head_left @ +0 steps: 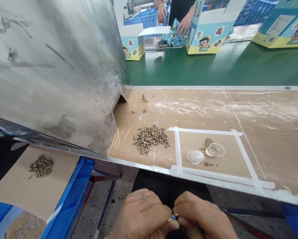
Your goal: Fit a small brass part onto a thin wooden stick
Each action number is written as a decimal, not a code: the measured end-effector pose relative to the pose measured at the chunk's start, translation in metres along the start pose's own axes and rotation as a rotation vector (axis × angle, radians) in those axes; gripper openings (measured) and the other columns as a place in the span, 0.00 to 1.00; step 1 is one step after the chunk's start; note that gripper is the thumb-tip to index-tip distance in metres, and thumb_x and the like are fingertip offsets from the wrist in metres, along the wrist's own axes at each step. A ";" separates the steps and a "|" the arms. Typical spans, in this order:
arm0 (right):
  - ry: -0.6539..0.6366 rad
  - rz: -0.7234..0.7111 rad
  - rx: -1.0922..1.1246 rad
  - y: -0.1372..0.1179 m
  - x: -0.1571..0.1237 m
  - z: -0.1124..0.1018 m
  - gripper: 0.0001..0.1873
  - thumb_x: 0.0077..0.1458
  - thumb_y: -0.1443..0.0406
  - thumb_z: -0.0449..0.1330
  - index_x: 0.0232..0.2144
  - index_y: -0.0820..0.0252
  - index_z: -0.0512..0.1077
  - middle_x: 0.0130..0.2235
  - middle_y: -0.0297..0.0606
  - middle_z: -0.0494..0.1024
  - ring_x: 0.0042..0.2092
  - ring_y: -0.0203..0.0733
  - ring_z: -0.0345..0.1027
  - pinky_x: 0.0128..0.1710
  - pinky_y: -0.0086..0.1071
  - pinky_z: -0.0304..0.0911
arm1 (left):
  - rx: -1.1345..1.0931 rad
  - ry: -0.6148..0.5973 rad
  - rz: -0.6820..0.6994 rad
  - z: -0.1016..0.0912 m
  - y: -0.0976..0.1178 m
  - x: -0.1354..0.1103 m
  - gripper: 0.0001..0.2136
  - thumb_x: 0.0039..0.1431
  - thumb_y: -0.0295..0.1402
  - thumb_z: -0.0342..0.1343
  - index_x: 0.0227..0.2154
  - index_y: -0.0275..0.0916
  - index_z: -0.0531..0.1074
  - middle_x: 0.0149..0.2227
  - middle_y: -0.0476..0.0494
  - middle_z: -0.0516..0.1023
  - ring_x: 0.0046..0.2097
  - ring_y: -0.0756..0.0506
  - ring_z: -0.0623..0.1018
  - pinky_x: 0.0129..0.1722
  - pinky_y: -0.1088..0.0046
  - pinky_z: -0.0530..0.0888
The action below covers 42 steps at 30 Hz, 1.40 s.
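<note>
- The left hand and right hand are together, fingertips pinching one small blue-and-yellow piece over the lap; so tiny a thing likely demands a fingertip grip from both sides.
- Just beyond, on the cardboard-covered tabletop, a heap of small parts lies loose, presumably there for easy reach.
- Left of it lie thin sticks; on the right, white tape frames a clear cup and shallow clear dish, perhaps confining spills, since dark spots mark the cardboard.
- Farther left, a second heap rests on a cardboard sheet, seemingly serving as a tray.
- Across the green surface, a co-worker's hand touches blue packaging.
</note>
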State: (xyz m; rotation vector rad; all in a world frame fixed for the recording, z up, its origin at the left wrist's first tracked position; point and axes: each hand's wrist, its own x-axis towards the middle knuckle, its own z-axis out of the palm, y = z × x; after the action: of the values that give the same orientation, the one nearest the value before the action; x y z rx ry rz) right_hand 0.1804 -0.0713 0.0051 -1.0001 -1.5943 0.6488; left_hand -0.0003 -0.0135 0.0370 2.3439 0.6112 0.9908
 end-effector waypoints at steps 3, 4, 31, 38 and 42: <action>0.016 -0.004 -0.009 0.002 -0.002 0.004 0.11 0.77 0.64 0.52 0.39 0.52 0.68 0.27 0.31 0.73 0.23 0.37 0.70 0.22 0.26 0.62 | -0.029 0.009 -0.003 0.000 0.000 0.001 0.14 0.78 0.33 0.51 0.33 0.35 0.73 0.23 0.47 0.78 0.24 0.51 0.77 0.27 0.74 0.72; 0.019 -0.011 0.002 0.002 -0.002 0.004 0.12 0.78 0.65 0.50 0.38 0.53 0.68 0.27 0.31 0.73 0.23 0.36 0.69 0.21 0.26 0.61 | -0.036 0.006 -0.003 0.000 0.000 0.001 0.14 0.77 0.33 0.51 0.33 0.35 0.73 0.24 0.48 0.78 0.24 0.51 0.78 0.27 0.74 0.72; -0.104 0.026 -0.036 0.003 -0.002 -0.008 0.16 0.82 0.60 0.45 0.36 0.53 0.61 0.27 0.27 0.66 0.24 0.32 0.63 0.24 0.24 0.58 | -0.093 -0.063 -0.059 0.011 -0.007 0.000 0.19 0.78 0.39 0.50 0.31 0.37 0.75 0.22 0.48 0.77 0.23 0.51 0.77 0.27 0.75 0.71; -0.086 0.011 -0.032 0.008 -0.007 -0.007 0.16 0.81 0.60 0.45 0.37 0.53 0.61 0.28 0.27 0.65 0.24 0.31 0.63 0.24 0.24 0.58 | -0.157 -0.066 -0.089 0.009 -0.006 0.004 0.17 0.77 0.38 0.53 0.30 0.37 0.73 0.22 0.49 0.78 0.23 0.52 0.78 0.28 0.76 0.71; -0.132 0.043 -0.065 0.005 -0.004 -0.012 0.17 0.82 0.59 0.43 0.37 0.52 0.61 0.28 0.26 0.67 0.25 0.32 0.65 0.25 0.24 0.59 | -0.215 -0.100 -0.118 0.004 -0.003 0.010 0.17 0.77 0.38 0.53 0.29 0.37 0.73 0.22 0.49 0.80 0.24 0.51 0.79 0.29 0.77 0.72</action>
State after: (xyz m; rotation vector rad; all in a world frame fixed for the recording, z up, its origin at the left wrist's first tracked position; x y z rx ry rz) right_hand 0.1938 -0.0739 0.0022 -1.0598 -1.7225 0.7087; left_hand 0.0078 -0.0063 0.0378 2.1282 0.5674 0.8374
